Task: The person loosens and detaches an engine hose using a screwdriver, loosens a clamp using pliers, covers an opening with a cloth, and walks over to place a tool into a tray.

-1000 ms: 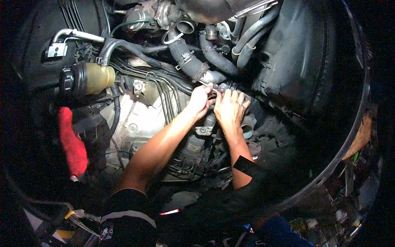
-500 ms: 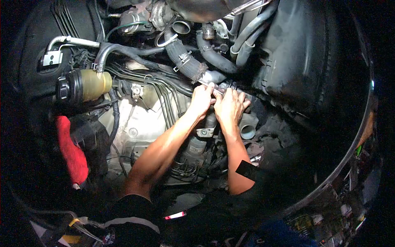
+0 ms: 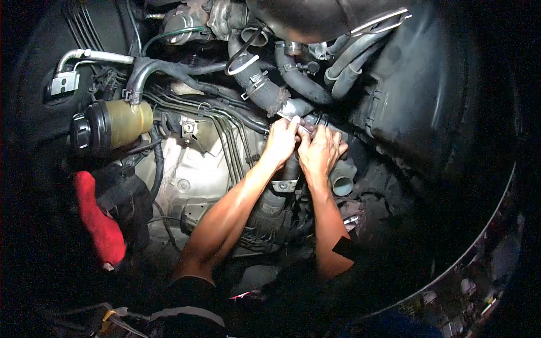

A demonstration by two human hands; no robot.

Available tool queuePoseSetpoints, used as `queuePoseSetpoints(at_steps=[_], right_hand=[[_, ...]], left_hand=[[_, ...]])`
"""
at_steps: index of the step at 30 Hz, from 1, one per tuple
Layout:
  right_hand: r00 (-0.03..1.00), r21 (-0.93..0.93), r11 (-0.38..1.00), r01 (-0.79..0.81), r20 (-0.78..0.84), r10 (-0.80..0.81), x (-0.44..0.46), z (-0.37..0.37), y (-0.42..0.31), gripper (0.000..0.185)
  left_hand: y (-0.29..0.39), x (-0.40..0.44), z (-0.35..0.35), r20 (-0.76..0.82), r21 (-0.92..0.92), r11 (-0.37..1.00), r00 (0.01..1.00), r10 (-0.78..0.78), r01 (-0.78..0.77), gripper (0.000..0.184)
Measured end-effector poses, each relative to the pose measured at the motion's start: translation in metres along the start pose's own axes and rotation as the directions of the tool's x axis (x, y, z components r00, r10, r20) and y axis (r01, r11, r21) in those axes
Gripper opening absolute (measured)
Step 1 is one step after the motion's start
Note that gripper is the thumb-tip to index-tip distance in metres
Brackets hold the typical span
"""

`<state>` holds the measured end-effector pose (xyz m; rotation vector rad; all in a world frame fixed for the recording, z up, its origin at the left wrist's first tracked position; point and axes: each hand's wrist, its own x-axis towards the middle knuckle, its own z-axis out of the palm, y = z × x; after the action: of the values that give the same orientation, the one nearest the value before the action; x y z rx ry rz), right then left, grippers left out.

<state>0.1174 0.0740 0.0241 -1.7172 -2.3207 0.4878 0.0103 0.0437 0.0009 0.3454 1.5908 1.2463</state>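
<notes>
Deep in a vehicle's engine bay, my two hands work side by side. My left hand has its thumb and fingers pinched on a thin pale metal strip. Beside it, my right hand has its fingers curled at the strip's other end. Just above them, a ribbed grey hose with wire clamps meets a silvery pipe end. Both sets of fingertips partly hide the strip, and what lies under them cannot be made out.
A yellowish fluid reservoir with a black cap sits on the left, above a red cloth-like object. Thin metal lines run down the middle. An open pipe end lies right of my right wrist. A large dark panel borders the right.
The camera view has shifted a little, so the scene sits slightly differently in the picture. My hands stay at the same strip below the hose, with only slight finger movement.
</notes>
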Motion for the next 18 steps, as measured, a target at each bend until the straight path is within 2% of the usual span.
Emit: queuePoseSetpoints(at_steps=[1,2,4,5,7,10,13,15,16,18], right_hand=[[0.999,-0.05,0.999,-0.014,0.043,0.016,0.003,-0.002,-0.003,0.029],[0.998,-0.067,0.997,0.025,0.052,-0.021,0.009,-0.004,-0.003,0.032],[0.994,-0.099,0.991,0.09,0.075,-0.082,0.017,-0.005,-0.002,0.037],[0.992,-0.122,0.988,0.094,0.091,-0.084,0.018,-0.003,-0.003,0.04],[0.994,-0.125,0.989,0.083,0.077,-0.073,0.017,0.004,0.0,0.04],[0.996,-0.085,0.994,0.065,0.062,-0.059,0.01,0.001,-0.001,0.036],[0.997,-0.012,0.997,0.071,-0.007,-0.071,0.014,-0.007,0.0,0.031],[0.999,-0.022,0.999,0.037,-0.03,-0.038,0.007,-0.007,0.0,0.033],[0.999,-0.025,1.0,0.016,-0.038,-0.017,0.005,-0.005,-0.001,0.034],[0.999,-0.015,1.0,-0.005,-0.039,0.004,0.004,-0.003,-0.001,0.033]], left_hand=[[0.007,0.0,-0.005,0.043,0.143,0.99,0.999,-0.021,0.015,0.036],[0.009,-0.001,-0.001,0.039,-0.081,0.992,0.994,-0.099,0.102,0.033],[0.01,-0.002,0.005,0.064,-0.348,0.918,0.981,-0.18,0.191,0.03],[0.008,0.002,0.006,0.076,-0.376,0.909,0.984,-0.163,0.18,0.03],[-0.002,0.005,0.004,0.093,-0.425,0.888,0.984,-0.151,0.177,0.03],[0.003,0.005,-0.001,0.057,-0.3,0.934,0.981,-0.186,0.195,0.026],[0.006,0.003,0.003,0.045,-0.345,0.919,0.981,-0.19,0.193,0.026],[0.02,-0.006,0.004,0.026,-0.018,0.992,0.992,-0.124,0.124,0.029],[0.029,-0.008,0.004,0.026,0.153,0.984,0.995,-0.093,0.089,0.03],[0.029,-0.005,0.004,-0.01,0.432,0.894,0.99,0.141,-0.123,0.04]])
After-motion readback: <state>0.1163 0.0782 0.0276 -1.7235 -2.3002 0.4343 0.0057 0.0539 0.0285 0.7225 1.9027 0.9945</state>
